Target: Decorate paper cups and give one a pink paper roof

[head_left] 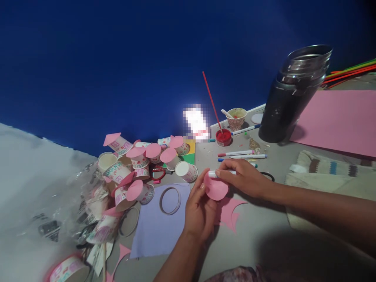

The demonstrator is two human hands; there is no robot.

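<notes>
Pink paper disc point(216, 190) sits just right of and below the frame's centre. Left of centre, patterned paper cups point(117, 173) cluster on the bench point(205, 154), several topped with pink rounds. At lower centre lies a lilac sheet point(149, 231), a ring point(161, 203) resting on it. Next, the left hand point(201, 213) has its grip closed on the disc; the right hand point(246, 176) grips a white marker point(212, 173) across the disc's upper part. A dark flask point(289, 98) stands at upper right.

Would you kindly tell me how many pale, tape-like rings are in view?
2: one ring on the lavender paper, another ring beside its left edge. More may be hidden.
</notes>
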